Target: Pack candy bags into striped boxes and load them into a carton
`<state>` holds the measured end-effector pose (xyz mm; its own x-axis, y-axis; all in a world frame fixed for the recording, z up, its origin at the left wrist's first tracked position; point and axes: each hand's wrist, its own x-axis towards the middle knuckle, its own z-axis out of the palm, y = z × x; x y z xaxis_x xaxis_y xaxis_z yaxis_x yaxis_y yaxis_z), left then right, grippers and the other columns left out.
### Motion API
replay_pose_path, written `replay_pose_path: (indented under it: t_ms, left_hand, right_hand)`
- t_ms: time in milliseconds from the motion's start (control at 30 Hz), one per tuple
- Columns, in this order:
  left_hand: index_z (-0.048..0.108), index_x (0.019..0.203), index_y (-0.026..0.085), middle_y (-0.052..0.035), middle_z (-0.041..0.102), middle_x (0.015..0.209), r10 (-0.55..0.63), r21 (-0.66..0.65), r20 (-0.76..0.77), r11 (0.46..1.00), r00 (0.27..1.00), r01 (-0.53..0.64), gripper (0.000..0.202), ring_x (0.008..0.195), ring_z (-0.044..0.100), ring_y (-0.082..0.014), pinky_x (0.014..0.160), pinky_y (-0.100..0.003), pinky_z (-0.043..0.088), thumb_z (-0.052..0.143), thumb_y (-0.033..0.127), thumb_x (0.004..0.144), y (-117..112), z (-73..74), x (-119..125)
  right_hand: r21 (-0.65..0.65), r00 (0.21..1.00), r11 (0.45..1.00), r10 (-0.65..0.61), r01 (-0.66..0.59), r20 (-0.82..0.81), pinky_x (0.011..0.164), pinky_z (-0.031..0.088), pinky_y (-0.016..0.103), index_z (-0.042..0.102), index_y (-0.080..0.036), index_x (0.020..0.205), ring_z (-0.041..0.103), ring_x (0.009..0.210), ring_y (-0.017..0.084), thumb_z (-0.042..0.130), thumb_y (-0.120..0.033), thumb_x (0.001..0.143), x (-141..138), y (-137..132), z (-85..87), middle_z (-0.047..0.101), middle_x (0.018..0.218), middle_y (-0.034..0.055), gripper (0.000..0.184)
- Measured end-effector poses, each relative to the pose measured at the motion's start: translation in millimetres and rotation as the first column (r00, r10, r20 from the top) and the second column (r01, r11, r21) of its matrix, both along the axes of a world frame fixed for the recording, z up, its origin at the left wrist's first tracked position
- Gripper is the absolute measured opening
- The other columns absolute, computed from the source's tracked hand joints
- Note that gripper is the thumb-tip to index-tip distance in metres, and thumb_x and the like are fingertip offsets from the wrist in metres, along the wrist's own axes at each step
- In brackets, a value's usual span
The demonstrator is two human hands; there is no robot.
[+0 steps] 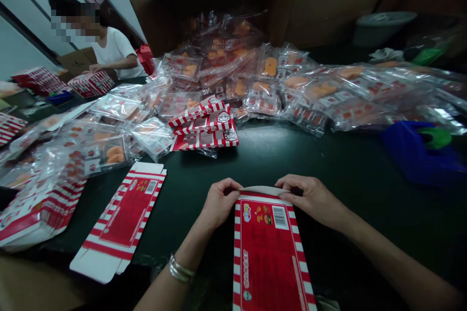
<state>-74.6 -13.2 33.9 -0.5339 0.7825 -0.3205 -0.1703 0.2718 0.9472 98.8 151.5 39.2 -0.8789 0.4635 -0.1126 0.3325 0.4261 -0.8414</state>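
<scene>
Fingers pinched nearly closed on pale flap, your left hand at one corner, right hand at other; striped carton stretches toward you at near side of worktop. You seem to be folding carton end; tucking likely calls for even pressure.
</scene>
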Motion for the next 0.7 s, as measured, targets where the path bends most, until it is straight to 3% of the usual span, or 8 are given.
replay_pose_path:
  t_ms: [100,233,333,433,500,600,667,700]
  left_hand:
    - [0.065,0.068,0.015,0.0014,0.064,0.062,-0.029,-0.002,-0.019,1.0,0.999,0.029,0.008,0.057,0.057,-0.0123,0.056,-0.023,0.044,0.063,0.02,0.062,1,1.4,-1]
    - [0.064,0.069,0.016,0.0009,0.064,0.064,-0.042,-0.004,-0.043,0.999,0.998,0.042,0.009,0.058,0.057,-0.0125,0.056,-0.023,0.044,0.062,0.022,0.064,1,-0.2,-2]
    - [0.063,0.07,0.016,0.0005,0.064,0.066,-0.052,0.0,-0.06,0.999,0.997,0.052,0.009,0.059,0.057,-0.013,0.058,-0.024,0.045,0.061,0.024,0.065,-3,-0.9,-2]
    - [0.064,0.073,0.016,-0.0001,0.065,0.072,-0.076,0.008,-0.081,0.997,0.994,0.077,0.009,0.065,0.058,-0.0136,0.062,-0.024,0.045,0.062,0.024,0.068,-7,0.1,-1]
    - [0.064,0.074,0.016,-0.0002,0.065,0.073,-0.099,0.005,-0.096,0.995,0.99,0.1,0.011,0.068,0.058,-0.0138,0.064,-0.024,0.045,0.064,0.026,0.071,-8,-0.1,2]
    - [0.061,0.07,0.016,0.0015,0.061,0.067,-0.102,-0.022,-0.126,0.995,0.987,0.1,0.017,0.062,0.055,-0.0123,0.059,-0.023,0.043,0.067,0.031,0.073,-4,-2.2,7]
    - [0.059,0.069,0.016,0.0022,0.06,0.067,-0.117,-0.031,-0.127,0.993,0.985,0.114,0.016,0.062,0.053,-0.0116,0.059,-0.023,0.043,0.069,0.029,0.07,1,-1.8,9]
    - [0.061,0.072,0.016,0.0019,0.061,0.069,-0.14,-0.027,-0.116,0.99,0.983,0.138,0.015,0.063,0.054,-0.0115,0.06,-0.023,0.043,0.07,0.028,0.068,3,-0.2,9]
  right_hand:
    - [0.189,0.991,0.973,0.131,-0.134,0.027,0.063,0.046,0.026,0.061,-0.019,0.081,0.065,0.07,0.016,0.05,-0.032,0.088,-13,-3,2.0,0.071,0.081,0.0025,0.018]
    - [0.328,0.977,0.921,0.211,-0.21,0.032,0.064,0.046,0.03,0.062,-0.018,0.075,0.064,0.068,0.019,0.05,-0.034,0.087,-22,-6,-0.2,0.07,0.078,0.0077,0.023]
    - [0.446,0.965,0.859,0.262,-0.249,0.035,0.07,0.049,0.037,0.067,-0.015,0.087,0.066,0.077,0.026,0.056,-0.035,0.084,-11,-12,-6.9,0.072,0.091,0.0159,0.023]
    - [0.609,0.944,0.749,0.329,-0.259,-0.003,0.078,0.053,0.04,0.066,-0.014,0.11,0.067,0.092,0.029,0.049,-0.029,0.09,7,-23,-14.5,0.07,0.108,0.0191,0.03]
    - [0.642,0.948,0.74,0.311,-0.201,-0.062,0.083,0.054,0.041,0.063,-0.013,0.118,0.066,0.1,0.029,0.044,-0.025,0.093,16,-30,-14.9,0.068,0.114,0.0195,0.034]
    - [0.406,0.976,0.903,0.195,-0.142,-0.094,0.083,0.053,0.041,0.068,-0.015,0.107,0.066,0.095,0.026,0.039,-0.029,0.095,17,-30,-4.9,0.071,0.107,0.0146,0.035]
    - [0.004,0.992,0.992,0.129,-0.129,0.003,0.076,0.053,0.036,0.071,-0.016,0.09,0.067,0.083,0.023,0.048,-0.039,0.091,10,-20,5.3,0.073,0.093,0.0096,0.032]
    - [-0.19,0.991,0.977,0.114,-0.101,0.062,0.072,0.053,0.033,0.07,-0.016,0.084,0.066,0.078,0.021,0.055,-0.043,0.085,7,-14,10.2,0.072,0.086,0.0074,0.031]
